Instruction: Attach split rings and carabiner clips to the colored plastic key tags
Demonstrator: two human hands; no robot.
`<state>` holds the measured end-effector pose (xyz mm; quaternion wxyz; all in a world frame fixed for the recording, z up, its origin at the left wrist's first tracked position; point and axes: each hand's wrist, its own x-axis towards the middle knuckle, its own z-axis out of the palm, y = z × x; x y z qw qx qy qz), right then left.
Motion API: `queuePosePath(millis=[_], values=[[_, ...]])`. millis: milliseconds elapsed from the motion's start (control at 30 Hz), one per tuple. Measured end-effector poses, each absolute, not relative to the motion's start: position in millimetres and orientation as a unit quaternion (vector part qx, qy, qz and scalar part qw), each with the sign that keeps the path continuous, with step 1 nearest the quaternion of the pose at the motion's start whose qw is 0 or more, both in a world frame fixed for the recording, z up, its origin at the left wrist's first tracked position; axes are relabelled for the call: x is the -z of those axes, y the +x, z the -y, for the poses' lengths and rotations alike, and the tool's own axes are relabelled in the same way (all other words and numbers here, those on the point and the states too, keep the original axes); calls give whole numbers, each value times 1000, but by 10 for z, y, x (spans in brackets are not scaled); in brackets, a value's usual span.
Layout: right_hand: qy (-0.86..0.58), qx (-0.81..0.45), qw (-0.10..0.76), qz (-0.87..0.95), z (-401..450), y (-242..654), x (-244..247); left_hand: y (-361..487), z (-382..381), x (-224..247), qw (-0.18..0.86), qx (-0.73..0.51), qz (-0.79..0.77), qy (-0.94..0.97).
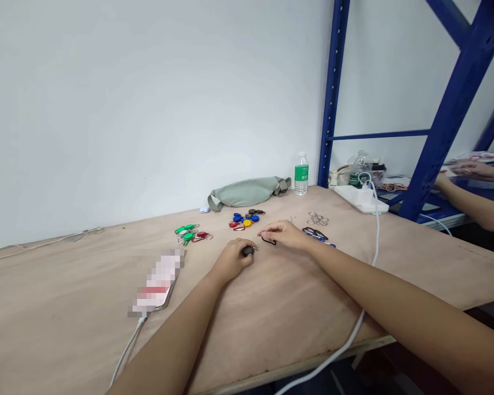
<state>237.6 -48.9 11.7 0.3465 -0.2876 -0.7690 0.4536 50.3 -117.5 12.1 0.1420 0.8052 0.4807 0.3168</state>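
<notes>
My left hand [234, 260] is closed round a black round reel [248, 250] low over the table's middle, with a small metal end pointing right. Just to its right, my right hand [286, 235] pinches a black carabiner [268, 240]. The two hands are close together but apart. Beyond them lies a group of blue, red, yellow and black reels [247, 223]. Green and red reels [188, 236] lie to the left. Silver rings [318, 219] and black and blue carabiners [315, 234] are to the right of my right hand.
A phone [158, 282] with a cable lies at left. At the back are a grey-green waist bag [247, 192] and a bottle [301, 174]. A power strip [360, 198] with a white cable [376, 236] and a blue rack [444, 109] stand right. Another person's arms [473, 203] show beyond.
</notes>
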Motion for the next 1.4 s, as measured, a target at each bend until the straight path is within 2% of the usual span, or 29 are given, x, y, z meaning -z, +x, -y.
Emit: queuePosePath(millis=[200,433,733,900,1067,1233,1400], values=[[-281,-473,330,767,577,2320,-142,612,1199,-110,158,-427,-511,729],[-286,-499,386,721,655,2217,-157,757,1273,-125,353,-493,-489,627],[-290,-489,425,704,697,2192,-136,840,1315,-166,448,-532,-476,539],[-274,-539,443,662,648,2200,-122,823,1294,-161,466,-540,-459,529],[-287,-581,438,623,653,2206,-155,786,1255,-120,433,-534,-449,571],[-247,-581,422,650,618,2223,-147,775,1246,-107,399,-522,-462,596],[-224,-572,415,671,587,2236,-116,762,1233,-101,435,-530,-452,571]])
